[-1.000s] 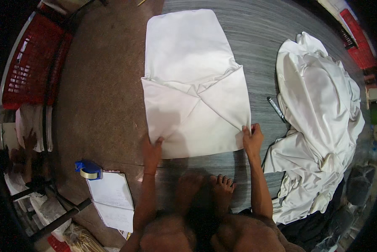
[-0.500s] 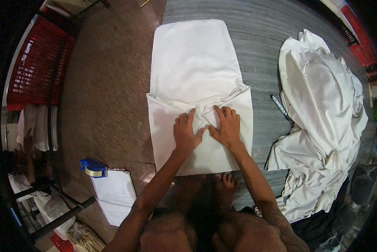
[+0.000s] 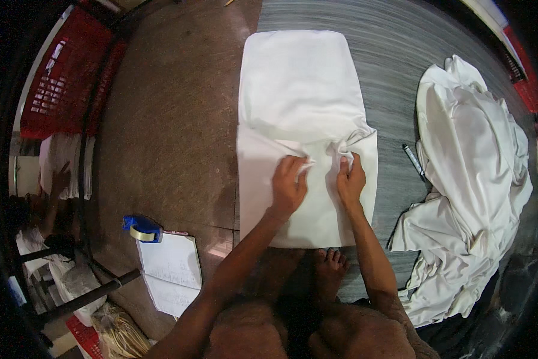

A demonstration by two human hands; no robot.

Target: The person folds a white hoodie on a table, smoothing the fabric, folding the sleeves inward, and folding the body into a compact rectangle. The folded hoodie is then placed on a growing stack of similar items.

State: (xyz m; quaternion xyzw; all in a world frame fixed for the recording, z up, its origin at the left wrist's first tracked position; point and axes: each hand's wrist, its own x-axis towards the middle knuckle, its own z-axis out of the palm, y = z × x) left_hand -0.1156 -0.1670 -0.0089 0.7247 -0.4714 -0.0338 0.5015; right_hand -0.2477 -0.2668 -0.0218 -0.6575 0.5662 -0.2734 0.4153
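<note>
A white folded cloth lies lengthwise in front of me, smooth at its far end, its near part turned up like a pocket. Across its middle the layer is gathered into creases. My left hand is closed, pinching a bunched bit of this fabric. Beside it on the right, my right hand grips another gathered fold between thumb and fingers. A gap of flat cloth separates the two hands. The fingertips are partly hidden by the fabric.
To the right lies a heap of white cloth with a marker beside it, on grey sheeting. At left are an open notebook, a blue tape dispenser and a red crate. Another person's hand shows near stacked cloth.
My fingers were spread on the fold, thumbs nearly meeting. Now both hands have closed on the fabric and moved apart, lifting bunched bits. The whole view has shifted slightly.
</note>
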